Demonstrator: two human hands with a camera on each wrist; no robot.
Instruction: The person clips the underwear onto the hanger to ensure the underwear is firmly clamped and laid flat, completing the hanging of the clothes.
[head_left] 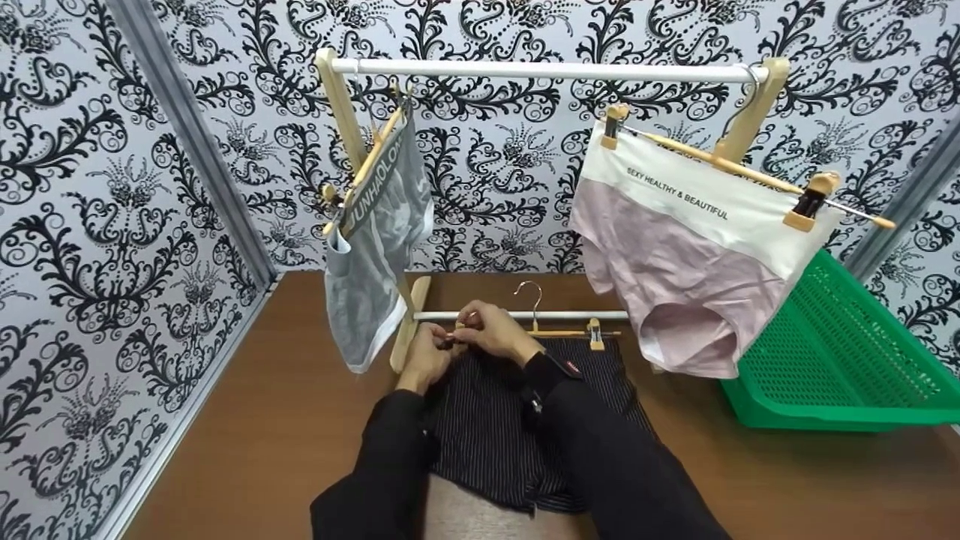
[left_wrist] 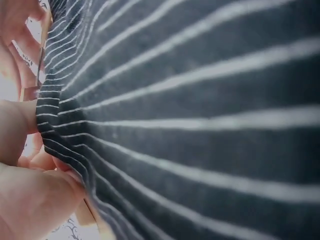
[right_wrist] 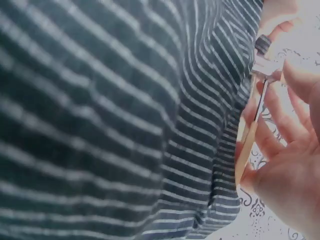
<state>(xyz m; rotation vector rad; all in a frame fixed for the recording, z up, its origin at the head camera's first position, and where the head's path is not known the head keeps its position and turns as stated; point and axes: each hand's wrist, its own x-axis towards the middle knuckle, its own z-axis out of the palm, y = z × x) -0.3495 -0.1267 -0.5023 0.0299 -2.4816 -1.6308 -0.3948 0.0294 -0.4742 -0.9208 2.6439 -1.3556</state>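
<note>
A pair of black pinstriped shorts [head_left: 495, 427] lies on the brown table, waistband toward the rack. A hanger [head_left: 559, 332] lies along that waistband, its right clip [head_left: 597, 335] on the fabric and its metal hook [head_left: 535, 292] pointing away. My left hand [head_left: 427, 356] pinches the waistband's left corner, the fabric edge [left_wrist: 47, 112] running between its fingers in the left wrist view. Over the hanger's left end, my right hand [head_left: 491, 330] has its thumb and fingers around the left clip [right_wrist: 265, 67]. In the head view, that clip is mostly hidden by the hands.
A wooden rack with a white top rail [head_left: 555, 70] stands over the work. Grey boxer briefs [head_left: 386, 232] hang at its left and pink-and-white briefs [head_left: 675, 240] at its right, both clipped to hangers. Behind the briefs sits a green basket [head_left: 840, 416]. A patterned wall [head_left: 495, 165] encloses the back.
</note>
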